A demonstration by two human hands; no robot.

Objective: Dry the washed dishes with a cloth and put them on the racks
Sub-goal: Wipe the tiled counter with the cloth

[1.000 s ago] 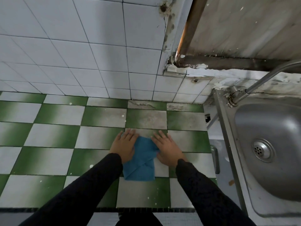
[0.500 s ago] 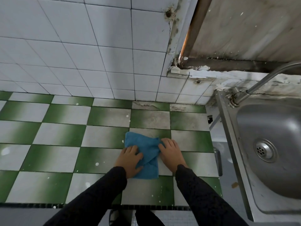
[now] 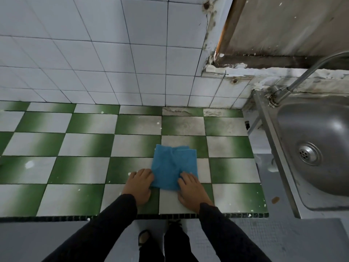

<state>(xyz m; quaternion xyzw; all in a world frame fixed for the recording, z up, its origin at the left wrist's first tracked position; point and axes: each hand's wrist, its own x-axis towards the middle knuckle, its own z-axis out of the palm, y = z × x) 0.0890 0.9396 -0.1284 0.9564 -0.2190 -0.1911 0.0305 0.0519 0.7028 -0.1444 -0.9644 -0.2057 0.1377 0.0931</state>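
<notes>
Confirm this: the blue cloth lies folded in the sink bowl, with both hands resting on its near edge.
Not in the sink. The head view shows the blue cloth folded on the green-and-white tiled counter, left of it. The left hand and right hand do rest on its near edge.

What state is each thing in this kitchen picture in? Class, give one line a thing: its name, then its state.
blue cloth: folded, flat on the tiled counter.
left hand: open, fingertips at the cloth's near left corner.
right hand: open, fingers pressing the cloth's near right corner.
tiled counter: speckled with white spots.
sink: no dishes in the visible part.
tap: no water seen running.
</notes>
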